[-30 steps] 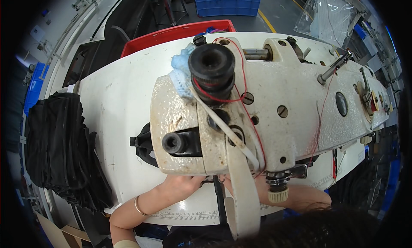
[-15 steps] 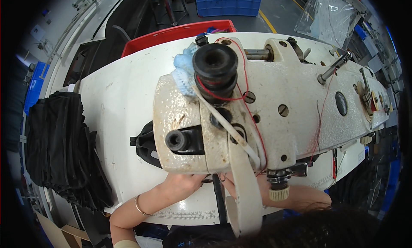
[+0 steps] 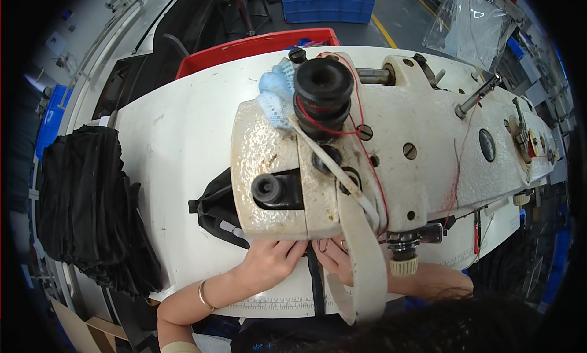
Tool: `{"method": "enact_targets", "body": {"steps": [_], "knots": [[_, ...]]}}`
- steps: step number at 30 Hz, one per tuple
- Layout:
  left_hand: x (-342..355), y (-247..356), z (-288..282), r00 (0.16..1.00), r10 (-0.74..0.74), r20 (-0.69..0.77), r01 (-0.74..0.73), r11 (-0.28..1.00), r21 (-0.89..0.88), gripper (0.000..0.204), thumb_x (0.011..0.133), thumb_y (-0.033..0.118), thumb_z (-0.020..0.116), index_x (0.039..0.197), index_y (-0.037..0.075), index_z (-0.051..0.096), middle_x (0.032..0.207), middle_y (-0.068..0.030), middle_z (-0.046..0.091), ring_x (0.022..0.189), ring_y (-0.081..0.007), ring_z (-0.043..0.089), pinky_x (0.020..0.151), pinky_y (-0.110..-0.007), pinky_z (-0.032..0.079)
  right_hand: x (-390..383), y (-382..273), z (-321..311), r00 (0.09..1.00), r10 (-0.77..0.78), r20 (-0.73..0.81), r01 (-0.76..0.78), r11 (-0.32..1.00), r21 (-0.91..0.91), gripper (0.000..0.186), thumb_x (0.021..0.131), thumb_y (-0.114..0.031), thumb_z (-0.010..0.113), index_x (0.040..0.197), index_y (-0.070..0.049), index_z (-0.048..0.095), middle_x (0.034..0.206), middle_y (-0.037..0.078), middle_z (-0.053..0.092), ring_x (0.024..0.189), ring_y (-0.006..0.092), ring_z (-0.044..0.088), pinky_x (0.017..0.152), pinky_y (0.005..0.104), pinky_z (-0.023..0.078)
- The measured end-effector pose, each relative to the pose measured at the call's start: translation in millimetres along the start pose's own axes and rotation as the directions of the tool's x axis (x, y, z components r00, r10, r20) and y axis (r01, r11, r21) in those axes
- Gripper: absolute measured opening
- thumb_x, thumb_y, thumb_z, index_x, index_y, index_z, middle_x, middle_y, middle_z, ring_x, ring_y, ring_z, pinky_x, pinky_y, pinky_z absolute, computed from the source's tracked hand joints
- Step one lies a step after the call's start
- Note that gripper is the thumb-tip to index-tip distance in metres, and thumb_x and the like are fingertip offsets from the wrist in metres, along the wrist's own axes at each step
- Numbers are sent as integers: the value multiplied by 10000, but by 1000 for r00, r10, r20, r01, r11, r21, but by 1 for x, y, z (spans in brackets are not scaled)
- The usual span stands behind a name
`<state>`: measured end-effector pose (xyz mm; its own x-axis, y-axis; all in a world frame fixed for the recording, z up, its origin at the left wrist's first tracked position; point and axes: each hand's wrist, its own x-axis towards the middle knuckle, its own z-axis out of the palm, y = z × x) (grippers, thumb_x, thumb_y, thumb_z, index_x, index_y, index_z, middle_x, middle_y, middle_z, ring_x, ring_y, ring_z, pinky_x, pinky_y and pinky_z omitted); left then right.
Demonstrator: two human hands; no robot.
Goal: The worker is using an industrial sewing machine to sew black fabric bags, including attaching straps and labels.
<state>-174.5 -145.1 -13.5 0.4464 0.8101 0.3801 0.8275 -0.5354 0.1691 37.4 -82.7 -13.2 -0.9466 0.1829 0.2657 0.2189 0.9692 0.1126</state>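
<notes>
Head view: both hands meet beneath the front of the white sewing machine, lower centre of frame; left hand has bent fingers bunched together, tips hidden by the machine head, so can't tell if they grip; right hand, partly behind a pale curved strap, shows slightly bent fingers, also can't tell what they pinch; black fabric piece lies left of centre, partly covered by the machine head; black strip runs from between the hands toward the bottom of frame, join with the fabric not visible; hands probably flank the strip to keep it straight; black cloth stack sits at left of frame on the white table, likely for easy left-hand reach; blue mesh cloth is tucked against the black knob, reason unclear; red bin, upper centre, holds something blue and purple, too small to tell; blue crate beyond it, contents not visible; cardboard box, lower left, inside unclear.
</notes>
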Motion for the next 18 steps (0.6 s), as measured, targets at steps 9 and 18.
{"method": "enact_targets", "body": {"steps": [9, 18], "knots": [[16, -10, -15, 977, -104, 184, 124, 987, -102, 187, 870, 50, 549, 1012, -50, 619, 901, -244, 622, 789, -364, 638, 737, -431, 505, -4, 7, 41, 995, -60, 83, 102, 653, -751, 400, 990, -184, 378, 1351, -19, 427, 1378, 102, 480, 1282, 192, 456, 1117, 330, 332], [27, -11, -32, 976, -92, 198, 112, 989, -93, 256, 829, 22, 564, 1077, -30, 606, 889, -208, 627, 808, -317, 660, 768, -395, 524, -7, -3, 65, 998, 38, -43, -57, 564, -824, 439, 993, -215, 375, 1375, -2, 404, 1399, 108, 463, 1301, 212, 432, 1132, 354, 296]]}}
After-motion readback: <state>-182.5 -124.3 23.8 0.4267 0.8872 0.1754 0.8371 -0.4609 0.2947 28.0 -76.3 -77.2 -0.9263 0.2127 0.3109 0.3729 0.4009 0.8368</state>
